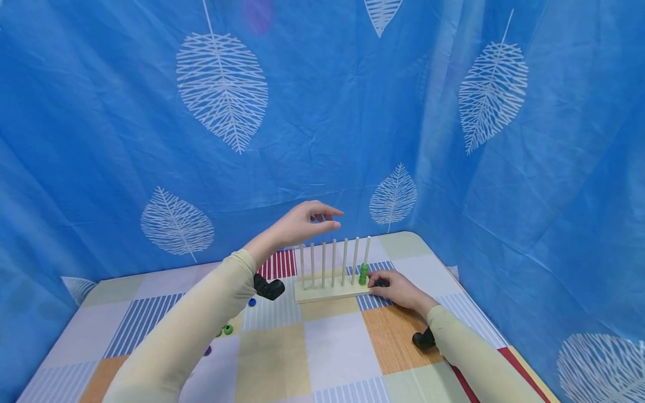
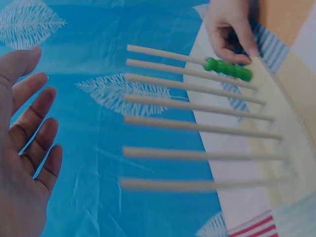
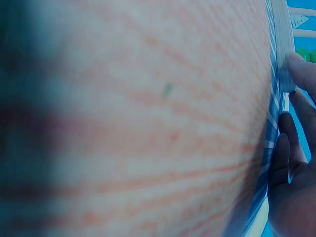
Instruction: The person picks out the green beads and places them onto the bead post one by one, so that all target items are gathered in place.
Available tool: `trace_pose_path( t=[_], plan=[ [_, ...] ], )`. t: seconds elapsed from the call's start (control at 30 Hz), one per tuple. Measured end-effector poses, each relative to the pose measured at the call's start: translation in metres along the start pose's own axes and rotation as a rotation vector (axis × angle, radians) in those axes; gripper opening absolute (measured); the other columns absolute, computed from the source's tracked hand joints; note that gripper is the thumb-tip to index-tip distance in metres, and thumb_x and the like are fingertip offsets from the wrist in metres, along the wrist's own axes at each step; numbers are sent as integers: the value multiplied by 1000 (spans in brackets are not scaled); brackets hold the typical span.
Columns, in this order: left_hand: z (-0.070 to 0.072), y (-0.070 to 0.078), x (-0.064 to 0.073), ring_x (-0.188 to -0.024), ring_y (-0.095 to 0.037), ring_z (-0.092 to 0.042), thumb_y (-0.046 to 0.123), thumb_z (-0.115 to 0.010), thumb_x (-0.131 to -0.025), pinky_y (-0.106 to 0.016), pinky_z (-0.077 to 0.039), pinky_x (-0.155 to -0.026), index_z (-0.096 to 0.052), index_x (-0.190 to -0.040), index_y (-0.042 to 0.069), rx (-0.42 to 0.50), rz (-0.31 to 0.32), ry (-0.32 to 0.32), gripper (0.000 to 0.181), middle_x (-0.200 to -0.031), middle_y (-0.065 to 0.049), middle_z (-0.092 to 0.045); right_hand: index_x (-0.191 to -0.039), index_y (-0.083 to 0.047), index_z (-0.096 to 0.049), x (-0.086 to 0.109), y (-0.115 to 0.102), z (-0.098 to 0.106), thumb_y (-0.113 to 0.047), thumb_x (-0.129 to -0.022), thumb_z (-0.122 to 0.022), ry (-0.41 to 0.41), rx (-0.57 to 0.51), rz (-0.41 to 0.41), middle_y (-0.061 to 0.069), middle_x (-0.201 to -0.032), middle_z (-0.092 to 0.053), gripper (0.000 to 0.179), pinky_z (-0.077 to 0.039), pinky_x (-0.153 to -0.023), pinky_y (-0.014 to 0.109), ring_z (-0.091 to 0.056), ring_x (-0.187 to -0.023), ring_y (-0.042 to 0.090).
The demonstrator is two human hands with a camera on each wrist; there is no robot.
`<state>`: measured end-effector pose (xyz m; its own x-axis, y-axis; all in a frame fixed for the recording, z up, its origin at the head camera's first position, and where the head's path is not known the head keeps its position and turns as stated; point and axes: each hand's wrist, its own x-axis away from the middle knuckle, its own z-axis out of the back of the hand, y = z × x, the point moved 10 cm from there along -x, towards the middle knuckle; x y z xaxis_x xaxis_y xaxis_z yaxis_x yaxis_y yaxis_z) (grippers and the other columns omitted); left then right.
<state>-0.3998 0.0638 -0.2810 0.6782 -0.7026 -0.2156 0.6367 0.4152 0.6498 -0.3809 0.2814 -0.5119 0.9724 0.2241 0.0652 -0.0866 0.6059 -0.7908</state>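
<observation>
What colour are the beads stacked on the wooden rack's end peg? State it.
The beads are bright green, seen best in the left wrist view.

Bright, even light is filling the head view, with paler streaks of sheen running down the blue curtain (image 1: 327,123) and a faint purple spot (image 1: 257,14) glowing near the top edge. Wide-angle distortion is stretching the sleeves (image 1: 186,330) toward the bottom. In the left wrist view — cooler and hazier — the nearest pegs (image 2: 173,154) of the rack (image 2: 276,94) are blurring. In the right wrist view, the close-up desk (image 3: 148,148) is smearing out of focus, darkness is swallowing its left edge, and shade is covering the right hand (image 3: 300,190).
</observation>
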Motion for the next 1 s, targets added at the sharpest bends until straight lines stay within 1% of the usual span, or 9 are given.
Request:
trace_pose_path(
  t=[0.17, 0.37, 0.5, 0.63, 0.73, 0.9, 1.0],
  plan=[
    [8, -14, 27, -104, -18, -57, 38, -64, -103, -40, -47, -90, -66, -138, 23, 6, 9, 30, 38, -115, 5, -64, -96, -23, -70, -2, 0, -1, -26, -97, -73, 4, -1, -3, 8, -150, -54, 5, -16, -117, 65, -37, -145, 38],
    [19, -32, 61, -105, -16, -55, 39, -63, -103, -41, -47, -91, -65, -139, 27, 6, 64, 55, 38, -115, 7, -63, -97, -24, -70, -3, -3, -2, -26, -97, -73, 4, -9, -4, 9, -150, -54, 4, -16, -117, 65, -36, -146, 39],
    [28, -45, 84, -106, -17, -55, 42, -62, -103, -43, -45, -92, -65, -138, 28, 3, 94, 89, 38, -115, 6, -63, -97, -23, -70, -4, -2, -1, -26, -97, -73, 9, -12, -17, 9, -150, -54, 4, -15, -117, 65, -35, -146, 39],
    [36, -62, 108, -106, -17, -55, 43, -62, -102, -44, -46, -92, -66, -137, 27, -10, 135, 124, 38, -114, 5, -63, -97, -23, -70, -4, 1, -2, -27, -97, -73, 8, -8, -39, 7, -151, -53, 5, -14, -117, 65, -33, -147, 39],
    [41, -76, 127, -104, -19, -54, 40, -63, -103, -44, -46, -89, -67, -137, 24, -24, 167, 142, 38, -114, 3, -63, -97, -24, -70, -4, 2, -2, -28, -97, -73, 10, -5, -49, 5, -152, -52, 5, -14, -117, 65, -32, -148, 39],
    [45, -100, 161, -100, -20, -55, 37, -63, -103, -41, -48, -81, -67, -137, 19, -41, 238, 161, 38, -113, 1, -64, -97, -23, -70, -3, 3, -2, -28, -96, -74, 19, -4, -44, 7, -151, -53, 6, -15, -117, 65, -33, -147, 40],
    [45, -109, 181, -97, -20, -56, 36, -63, -104, -39, -49, -78, -67, -137, 15, -47, 273, 164, 39, -111, 0, -63, -96, -23, -70, -1, 4, -3, -27, -96, -74, 22, -2, -43, 7, -150, -54, 6, -16, -117, 65, -34, -147, 40]
  ],
)
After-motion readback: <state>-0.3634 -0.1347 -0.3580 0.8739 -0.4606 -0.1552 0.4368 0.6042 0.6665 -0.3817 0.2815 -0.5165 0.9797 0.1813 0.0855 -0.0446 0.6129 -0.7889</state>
